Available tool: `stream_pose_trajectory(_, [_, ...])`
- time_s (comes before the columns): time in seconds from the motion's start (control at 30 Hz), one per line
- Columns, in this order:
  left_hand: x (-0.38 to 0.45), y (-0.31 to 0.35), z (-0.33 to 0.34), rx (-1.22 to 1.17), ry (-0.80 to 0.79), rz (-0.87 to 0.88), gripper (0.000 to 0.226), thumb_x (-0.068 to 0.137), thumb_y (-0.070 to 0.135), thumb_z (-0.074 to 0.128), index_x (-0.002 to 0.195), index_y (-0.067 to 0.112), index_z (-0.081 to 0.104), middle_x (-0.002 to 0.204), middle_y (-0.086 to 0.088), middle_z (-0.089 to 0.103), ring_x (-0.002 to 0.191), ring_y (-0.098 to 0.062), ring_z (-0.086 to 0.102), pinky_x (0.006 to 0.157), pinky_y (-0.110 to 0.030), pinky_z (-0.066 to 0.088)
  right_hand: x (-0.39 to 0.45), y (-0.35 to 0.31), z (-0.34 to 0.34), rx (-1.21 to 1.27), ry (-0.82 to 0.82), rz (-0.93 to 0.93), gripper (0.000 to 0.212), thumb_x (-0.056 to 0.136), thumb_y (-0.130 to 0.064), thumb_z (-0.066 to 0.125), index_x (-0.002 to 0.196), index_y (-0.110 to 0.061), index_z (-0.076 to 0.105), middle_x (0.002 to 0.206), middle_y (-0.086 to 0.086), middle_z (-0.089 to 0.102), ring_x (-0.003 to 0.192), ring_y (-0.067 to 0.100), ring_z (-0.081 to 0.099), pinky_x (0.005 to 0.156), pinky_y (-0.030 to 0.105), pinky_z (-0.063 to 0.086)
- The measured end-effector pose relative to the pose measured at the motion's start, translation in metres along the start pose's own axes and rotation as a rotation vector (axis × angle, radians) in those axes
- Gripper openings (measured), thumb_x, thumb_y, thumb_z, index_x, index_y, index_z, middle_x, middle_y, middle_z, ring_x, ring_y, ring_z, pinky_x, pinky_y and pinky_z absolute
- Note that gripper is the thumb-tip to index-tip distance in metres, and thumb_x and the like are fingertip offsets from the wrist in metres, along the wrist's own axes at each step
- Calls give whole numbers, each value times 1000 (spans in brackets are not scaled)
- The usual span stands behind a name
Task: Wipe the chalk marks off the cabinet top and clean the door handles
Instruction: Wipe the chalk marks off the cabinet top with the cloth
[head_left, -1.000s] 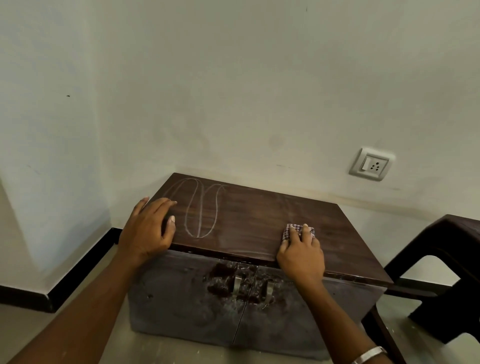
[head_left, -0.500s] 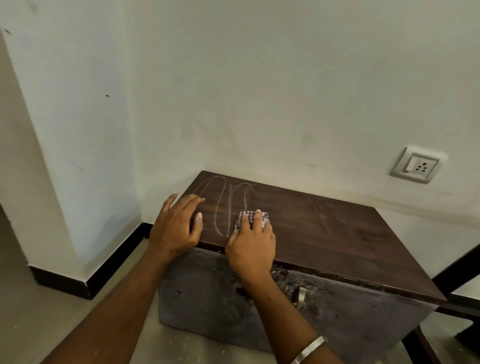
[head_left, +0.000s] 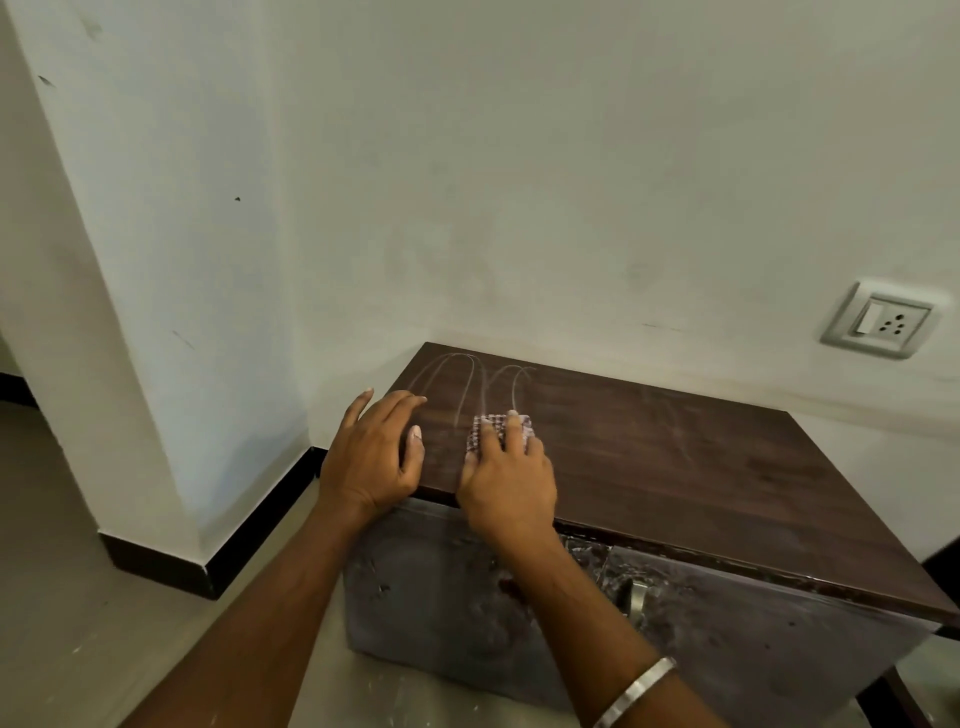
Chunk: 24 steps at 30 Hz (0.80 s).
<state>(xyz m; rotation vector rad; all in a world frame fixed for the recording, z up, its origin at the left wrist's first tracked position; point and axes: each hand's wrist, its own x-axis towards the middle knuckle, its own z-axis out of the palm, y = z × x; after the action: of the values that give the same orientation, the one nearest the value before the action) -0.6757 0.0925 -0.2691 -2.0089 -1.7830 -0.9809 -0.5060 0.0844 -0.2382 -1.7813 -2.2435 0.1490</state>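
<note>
A low cabinet with a dark brown top (head_left: 675, 457) stands in the wall corner. White looping chalk marks (head_left: 467, 379) cover its far left part; their near ends are smeared away. My right hand (head_left: 506, 478) presses a small red-and-white checked cloth (head_left: 498, 431) flat on the top, just below the loops. My left hand (head_left: 376, 452) lies flat, fingers spread, on the top's left front corner. One metal door handle (head_left: 636, 597) shows on the dusty grey front, partly behind my right forearm.
White walls close in at the back and the left. A wall socket (head_left: 880, 319) sits at the right, above the cabinet. Black skirting (head_left: 249, 540) runs along the floor at the left. A dark furniture leg (head_left: 883, 696) shows at the bottom right.
My right hand slid the cloth from the right front of the top to the left, onto the chalk loops, and has rubbed off their near ends. My left hand stayed put.
</note>
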Motion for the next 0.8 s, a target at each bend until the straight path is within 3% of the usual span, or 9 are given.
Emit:
stream_pose_trajectory(0.17, [-1, 1, 0, -8, 8, -11, 46, 89, 34, 35, 123, 14, 59, 124, -2, 62, 115, -17, 57, 115, -39, 27, 5, 44, -12, -14, 1, 143, 56, 102, -41, 27, 154, -23, 18, 164, 9, 4, 147, 35, 13, 120, 47, 19])
stream_pose_trajectory(0.3, [-1, 2, 1, 6, 14, -20, 46, 89, 34, 36, 123, 14, 59, 124, -3, 63, 115, -17, 57, 115, -37, 26, 13, 32, -5, -37, 17, 196, 57, 102, -40, 25, 155, -21, 15, 164, 10, 2, 147, 38, 11, 120, 48, 16])
stream_pose_trajectory(0.57, [-1, 1, 2, 41, -3, -19, 51, 89, 36, 31, 125, 13, 60, 126, -6, 62, 118, -18, 57, 114, -40, 30, 48, -28, 19, 6, 14, -16, 55, 103, -42, 28, 154, -24, 19, 164, 9, 5, 147, 36, 13, 119, 46, 19])
stream_pose_trajectory(0.7, [-1, 0, 3, 29, 11, -27, 49, 89, 34, 33, 125, 13, 59, 126, -4, 62, 117, -17, 55, 114, -38, 27, 48, -12, 17, 28, 40, -45, 53, 102, -42, 28, 153, -26, 23, 163, 8, 9, 147, 32, 16, 119, 44, 20])
stream_pose_trajectory(0.8, [-1, 1, 2, 17, 20, -33, 49, 89, 34, 33, 124, 13, 59, 126, -3, 62, 117, -17, 56, 115, -38, 27, 49, 21, 7, -8, 38, 44, 53, 103, -41, 26, 153, -25, 22, 163, 9, 7, 146, 35, 19, 119, 45, 21])
